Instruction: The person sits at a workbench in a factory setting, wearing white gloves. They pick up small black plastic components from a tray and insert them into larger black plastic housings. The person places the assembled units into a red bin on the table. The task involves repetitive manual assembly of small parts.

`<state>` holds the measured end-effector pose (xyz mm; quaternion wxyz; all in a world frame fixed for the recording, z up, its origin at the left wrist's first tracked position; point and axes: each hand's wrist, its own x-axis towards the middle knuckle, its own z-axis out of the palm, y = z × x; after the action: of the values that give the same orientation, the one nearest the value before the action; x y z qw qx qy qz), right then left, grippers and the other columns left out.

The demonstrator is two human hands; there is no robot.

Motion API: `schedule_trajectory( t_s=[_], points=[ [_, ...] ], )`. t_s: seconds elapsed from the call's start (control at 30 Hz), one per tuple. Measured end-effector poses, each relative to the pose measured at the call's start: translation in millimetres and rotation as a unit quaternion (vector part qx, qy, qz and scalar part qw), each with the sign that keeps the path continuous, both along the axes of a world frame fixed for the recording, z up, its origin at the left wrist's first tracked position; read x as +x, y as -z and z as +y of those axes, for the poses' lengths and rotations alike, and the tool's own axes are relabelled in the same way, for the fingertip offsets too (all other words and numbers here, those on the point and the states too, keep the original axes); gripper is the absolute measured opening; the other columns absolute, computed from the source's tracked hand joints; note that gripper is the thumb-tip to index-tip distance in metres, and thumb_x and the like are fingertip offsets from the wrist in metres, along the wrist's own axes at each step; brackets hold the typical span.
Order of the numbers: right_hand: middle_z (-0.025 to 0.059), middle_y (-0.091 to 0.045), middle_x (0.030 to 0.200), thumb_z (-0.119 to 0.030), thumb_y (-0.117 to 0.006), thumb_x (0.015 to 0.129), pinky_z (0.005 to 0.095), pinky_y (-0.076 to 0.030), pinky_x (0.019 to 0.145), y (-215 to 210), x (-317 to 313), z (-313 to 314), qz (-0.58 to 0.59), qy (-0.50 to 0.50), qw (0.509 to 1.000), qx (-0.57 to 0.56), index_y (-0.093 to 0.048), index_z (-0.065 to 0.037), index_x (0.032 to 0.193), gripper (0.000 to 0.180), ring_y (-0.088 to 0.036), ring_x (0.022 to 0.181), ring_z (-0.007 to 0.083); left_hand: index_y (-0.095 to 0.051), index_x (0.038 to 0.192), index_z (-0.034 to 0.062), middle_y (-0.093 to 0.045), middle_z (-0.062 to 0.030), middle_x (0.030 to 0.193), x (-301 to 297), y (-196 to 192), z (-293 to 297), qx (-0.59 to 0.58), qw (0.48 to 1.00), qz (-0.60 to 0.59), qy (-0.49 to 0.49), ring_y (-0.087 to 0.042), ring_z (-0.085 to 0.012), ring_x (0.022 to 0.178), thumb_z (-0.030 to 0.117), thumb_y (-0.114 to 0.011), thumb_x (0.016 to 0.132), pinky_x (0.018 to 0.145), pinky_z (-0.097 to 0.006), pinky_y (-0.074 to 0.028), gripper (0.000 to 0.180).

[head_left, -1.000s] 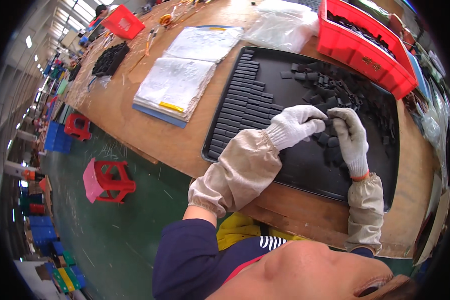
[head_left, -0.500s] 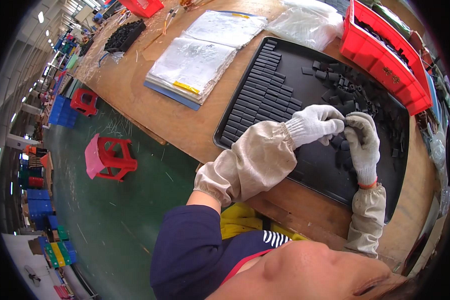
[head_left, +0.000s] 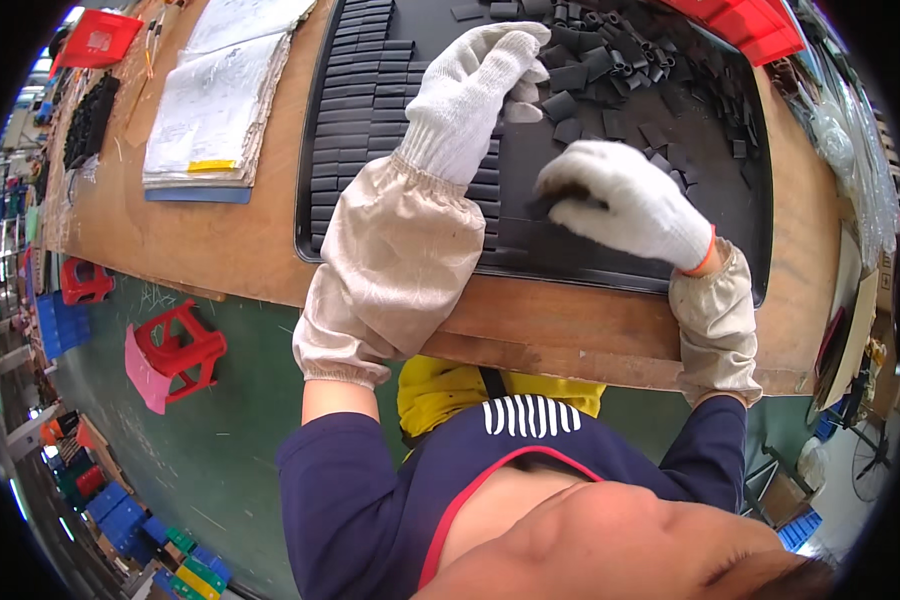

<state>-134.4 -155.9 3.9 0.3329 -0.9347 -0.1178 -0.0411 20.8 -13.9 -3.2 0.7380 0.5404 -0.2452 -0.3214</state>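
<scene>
A large black tray (head_left: 740, 270) lies on a wooden workbench (head_left: 230, 250). Neat rows of flat black pieces (head_left: 355, 110) fill its left side. A loose heap of black pieces (head_left: 620, 60) sits at its far right. My left hand (head_left: 475, 85), in a white knit glove and beige sleeve cover, rests with bent fingers at the edge of the heap, fingertips on a small piece. My right hand (head_left: 630, 200), gloved the same way, is low over the tray's near middle, fingers closed on a dark piece (head_left: 560, 205).
A stack of clear bags with papers (head_left: 210, 110) lies left of the tray, and more black parts (head_left: 90, 115) beyond it. A red bin (head_left: 755, 20) stands behind the tray. Clear plastic bags (head_left: 855, 150) lie at the right. Red stools (head_left: 175, 350) stand on the green floor.
My right hand has come away from the heap toward the tray's near edge with a dark piece. My left hand stays by the heap. The view has moved closer to the tray.
</scene>
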Motion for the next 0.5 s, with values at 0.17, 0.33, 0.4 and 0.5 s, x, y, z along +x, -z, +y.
schedule_trajectory(
  t_s=[0.17, 0.33, 0.4, 0.5],
  points=[
    [0.0124, -0.067, 0.099, -0.016, -0.072, 0.084, 0.0427, -0.052, 0.086, 8.3, -3.1, 21.2, 0.046, -0.05, 0.997, -0.024, -0.068, -0.008, 0.104, 0.022, -0.065, 0.096, 0.0334, -0.073, 0.121, 0.0111, -0.071, 0.001, 0.094, -1.4, -1.0, 3.4, 0.004, 1.0, -0.002, 0.016, -0.062, -0.0051, 0.081, 0.033, -0.061, 0.103, 0.066, -0.019, -0.054, 0.03],
    [0.0106, -0.067, 0.099, -0.014, -0.072, 0.086, 0.0416, -0.05, 0.089, 19.3, -2.0, 22.0, 0.062, -0.074, 0.995, 0.01, -0.068, -0.007, 0.105, 0.02, -0.065, 0.097, 0.0321, -0.073, 0.121, 0.0127, -0.07, 0.0017, 0.092, -0.6, -0.6, 3.6, 0.021, 0.999, -0.007, 0.025, -0.062, -0.0052, 0.08, 0.036, -0.061, 0.103, 0.064, -0.019, -0.052, 0.032],
    [0.0104, -0.068, 0.099, -0.013, -0.071, 0.087, 0.0418, -0.05, 0.09, 21.8, -1.1, 24.9, 0.058, -0.062, 0.996, 0.015, -0.068, -0.007, 0.104, 0.018, -0.065, 0.098, 0.0318, -0.073, 0.121, 0.0134, -0.07, 0.0016, 0.092, -2.8, -1.5, 3.7, 0.021, 0.999, -0.002, 0.025, -0.062, -0.0055, 0.081, 0.037, -0.06, 0.103, 0.062, -0.019, -0.051, 0.032],
    [0.0108, -0.068, 0.098, -0.013, -0.072, 0.087, 0.0417, -0.051, 0.086, 25.8, -0.8, 28.0, 0.024, -0.06, 0.998, 0.019, -0.069, -0.007, 0.101, 0.016, -0.066, 0.094, 0.0322, -0.072, 0.122, 0.0109, -0.069, 0.001, 0.092, -7.2, -0.9, 1.9, 0.003, 1.0, 0.006, 0.016, -0.061, -0.0064, 0.08, 0.041, -0.057, 0.104, 0.062, -0.02, -0.049, 0.038]
  ],
)
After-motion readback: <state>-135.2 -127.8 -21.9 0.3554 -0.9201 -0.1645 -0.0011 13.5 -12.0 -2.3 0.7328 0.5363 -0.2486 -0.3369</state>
